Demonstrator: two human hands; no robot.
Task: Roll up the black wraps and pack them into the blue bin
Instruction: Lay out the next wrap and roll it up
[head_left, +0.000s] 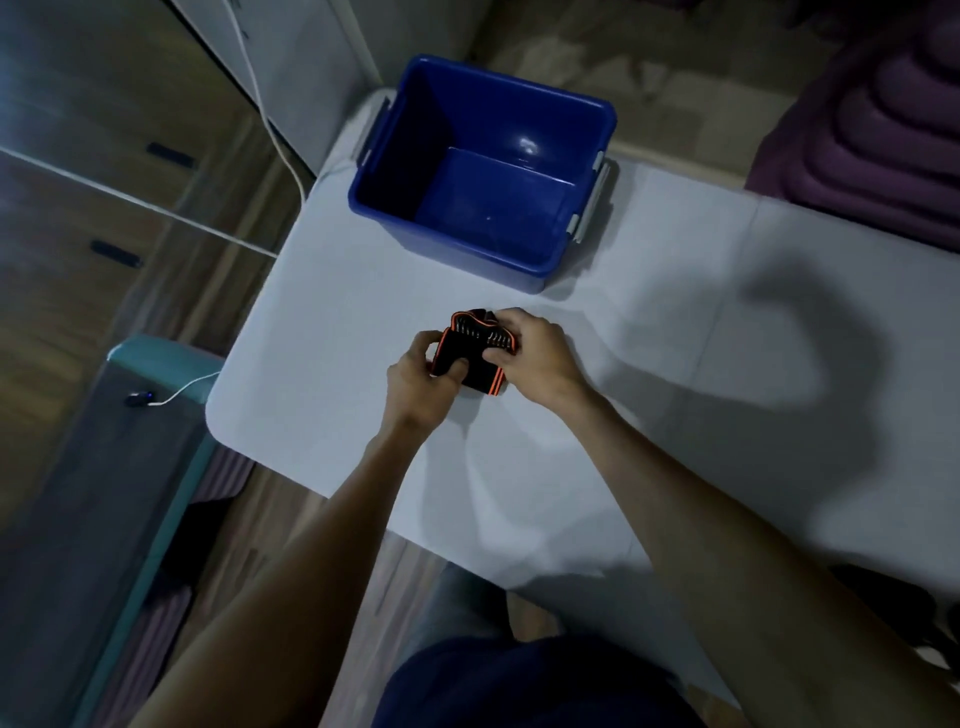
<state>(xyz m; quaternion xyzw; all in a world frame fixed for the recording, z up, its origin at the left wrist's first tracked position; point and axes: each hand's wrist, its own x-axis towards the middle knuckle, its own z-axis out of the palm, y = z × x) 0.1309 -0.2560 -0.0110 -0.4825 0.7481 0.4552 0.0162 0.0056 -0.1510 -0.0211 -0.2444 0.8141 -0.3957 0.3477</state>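
Left hand (423, 371) grips the near-left end of the black wrap (478, 353), fingers curled round it with the thumb pressed on top; right hand (530, 353) pinches the right side of the same wrap, fingers curled over its upper edge. The wrap sits between the two hands, low over the tabletop (675, 364) and apparently touching it at its near edge, though contact cannot be confirmed. The wrap is black with orange edging; a coiled or layered section shows at the top, so it looks partly rolled. Judgement: the material is soft, light fabric, probably elastic, likely to spring open if released, so it needs steady pressure across the roll. Best hold is at both ends of the roll, thumbs on the loose tail, to keep the layers aligned. Not fragile; little slip risk given the textile surface. Blue bin (483, 171) stands just beyond the hands on the tabletop, well within reach, open at the top; no wraps are visible inside, though the interior is dim. Grey latches show on the bin's sides. Beyond the tabletop: a white cable (280, 150) at left, a purple padded object (883, 119) at upper right.
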